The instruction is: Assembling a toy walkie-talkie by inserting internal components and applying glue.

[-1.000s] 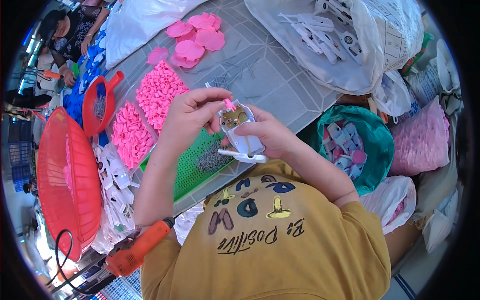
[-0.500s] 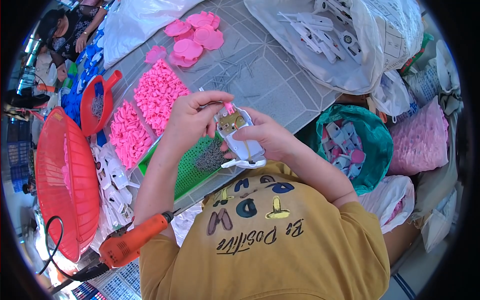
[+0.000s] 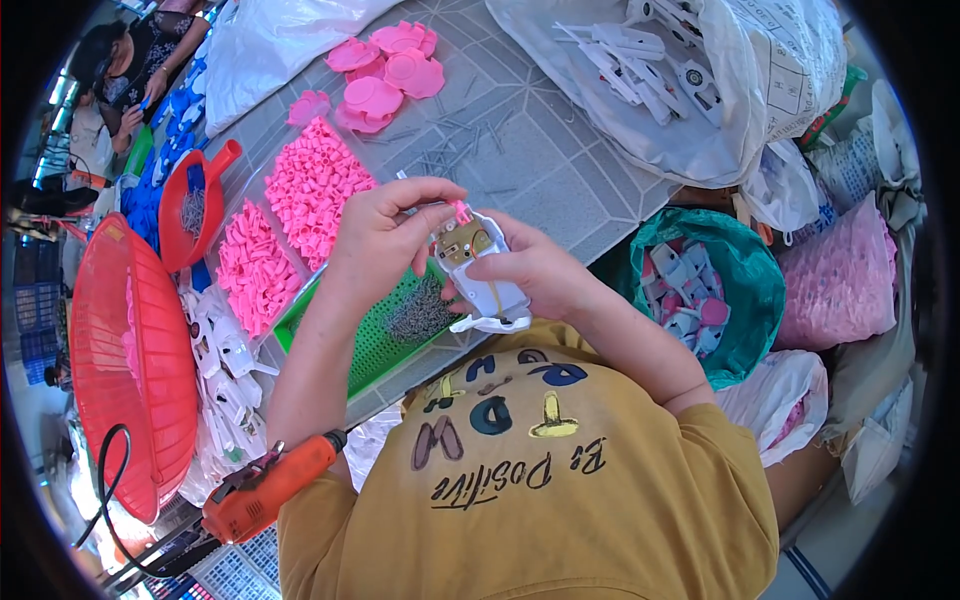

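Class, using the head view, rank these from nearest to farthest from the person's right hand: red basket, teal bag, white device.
1. White device: held in the right hand.
2. Teal bag: to the hand's right.
3. Red basket: far left.

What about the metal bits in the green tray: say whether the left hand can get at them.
Likely yes: the metal bits lie mostly uncovered near the left hand, with nothing seen between. Its fingers seem busy at the pink piece, though, and may need to come free first.
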The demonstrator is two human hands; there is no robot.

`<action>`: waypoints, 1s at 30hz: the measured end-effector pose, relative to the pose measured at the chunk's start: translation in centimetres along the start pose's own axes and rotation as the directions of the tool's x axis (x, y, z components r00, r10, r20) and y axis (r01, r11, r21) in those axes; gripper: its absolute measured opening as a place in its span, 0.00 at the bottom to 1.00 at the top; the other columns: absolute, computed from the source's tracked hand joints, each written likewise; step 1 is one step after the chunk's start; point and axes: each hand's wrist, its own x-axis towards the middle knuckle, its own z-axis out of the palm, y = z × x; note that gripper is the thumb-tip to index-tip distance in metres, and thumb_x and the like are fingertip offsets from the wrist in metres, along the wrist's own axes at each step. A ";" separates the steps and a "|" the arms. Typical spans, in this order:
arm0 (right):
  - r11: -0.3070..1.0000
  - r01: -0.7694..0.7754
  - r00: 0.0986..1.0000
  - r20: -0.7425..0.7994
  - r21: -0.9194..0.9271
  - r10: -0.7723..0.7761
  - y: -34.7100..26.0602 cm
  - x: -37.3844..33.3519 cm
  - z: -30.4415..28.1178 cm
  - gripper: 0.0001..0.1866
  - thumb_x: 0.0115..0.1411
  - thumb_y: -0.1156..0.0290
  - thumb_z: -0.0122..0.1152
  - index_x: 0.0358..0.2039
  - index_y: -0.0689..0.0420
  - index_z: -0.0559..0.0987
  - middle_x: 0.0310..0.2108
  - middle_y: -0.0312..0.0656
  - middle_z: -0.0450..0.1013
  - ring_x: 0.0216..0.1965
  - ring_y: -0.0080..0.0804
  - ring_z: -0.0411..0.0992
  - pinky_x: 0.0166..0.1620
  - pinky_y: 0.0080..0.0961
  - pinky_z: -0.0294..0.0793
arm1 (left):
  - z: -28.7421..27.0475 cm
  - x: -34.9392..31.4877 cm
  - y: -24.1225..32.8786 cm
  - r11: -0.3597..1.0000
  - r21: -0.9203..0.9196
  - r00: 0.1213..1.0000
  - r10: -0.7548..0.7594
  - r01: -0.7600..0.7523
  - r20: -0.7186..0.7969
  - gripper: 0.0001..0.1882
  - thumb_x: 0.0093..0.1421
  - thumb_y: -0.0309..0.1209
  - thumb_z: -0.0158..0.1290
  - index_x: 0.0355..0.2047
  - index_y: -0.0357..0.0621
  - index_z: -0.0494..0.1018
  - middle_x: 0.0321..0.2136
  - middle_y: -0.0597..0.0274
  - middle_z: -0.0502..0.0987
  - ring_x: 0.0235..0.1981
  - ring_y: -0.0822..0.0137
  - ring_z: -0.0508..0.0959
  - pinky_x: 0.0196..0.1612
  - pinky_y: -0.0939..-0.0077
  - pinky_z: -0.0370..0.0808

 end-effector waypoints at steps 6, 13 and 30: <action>0.989 -0.018 1.000 -0.015 -0.147 0.016 -0.2 -0.1 0.0 0.31 0.57 0.81 0.56 0.62 0.58 0.62 0.45 0.48 0.74 0.42 0.38 0.79 0.43 0.37 0.82 | -0.7 -0.1 0.8 0.982 0.187 1.000 -0.006 0.004 0.007 0.10 0.60 0.24 0.56 0.42 0.38 0.81 0.29 0.64 0.81 0.17 0.80 0.72 0.19 0.83 0.67; 0.999 -0.008 0.999 0.044 0.044 0.007 -0.4 0.0 0.6 0.31 0.56 0.79 0.56 0.62 0.64 0.63 0.55 0.54 0.70 0.45 0.48 0.78 0.48 0.48 0.82 | -1.0 -1.7 1.0 0.795 0.501 0.874 0.465 -0.342 -0.140 0.15 0.60 0.28 0.58 0.47 0.38 0.77 0.38 0.51 0.81 0.36 0.57 0.81 0.34 0.68 0.78; 0.995 0.087 0.996 -0.022 0.049 -0.086 -0.6 0.6 0.2 0.32 0.54 0.80 0.57 0.62 0.63 0.64 0.59 0.53 0.66 0.50 0.50 0.75 0.50 0.53 0.80 | -16.9 -7.9 -6.6 0.136 0.680 0.693 -0.177 0.721 -0.699 0.15 0.51 0.35 0.62 0.36 0.37 0.81 0.38 0.40 0.81 0.43 0.42 0.80 0.46 0.51 0.77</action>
